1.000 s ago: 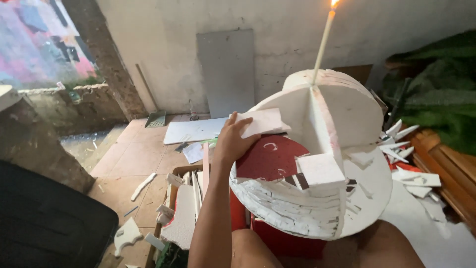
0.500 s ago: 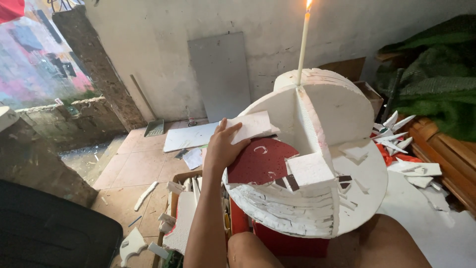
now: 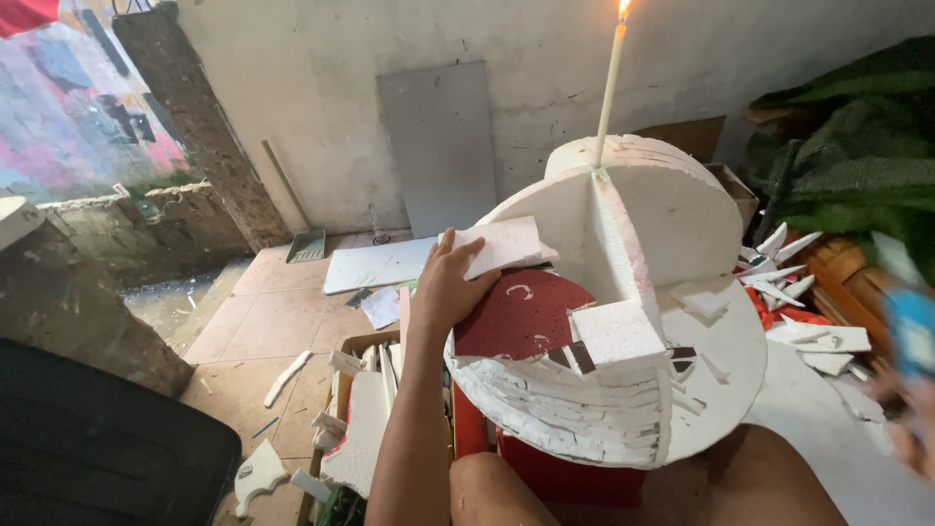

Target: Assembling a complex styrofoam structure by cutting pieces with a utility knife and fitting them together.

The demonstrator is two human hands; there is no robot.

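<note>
Head view, looking down over the knees. Left hand (image 3: 450, 288) laid flat on the edge of a round white foam model (image 3: 623, 292), fingers closed over a small rectangular foam slab (image 3: 506, 244) and pressing it against the model's rim. Model propped on a red stool (image 3: 516, 317) just in front of the knees, built from foam discs crossed by an upright foam wall, with a small foam block (image 3: 616, 333) stuck near the middle. Front rim ragged and layered (cut marks or torn strips, hard to tell which). Lit candle (image 3: 611, 88) standing behind the top of the model, its foot hidden by the foam and its flame partly cut off by the top edge.

Right hand (image 3: 906, 409) at the far right edge, badly blurred and partly out of frame; something blue (image 3: 914, 329) smeared just above it, but no telling whether held, nor whether the fingers are spread or closed.

Foam scraps (image 3: 794, 282) piled to the right of the model, more offcuts in a cardboard box (image 3: 355, 409) beside the left forearm, the box's lower part cut off. Grey board (image 3: 438, 146) leaning on the back wall. Dark object (image 3: 97, 438) at lower left, too cropped to name.
</note>
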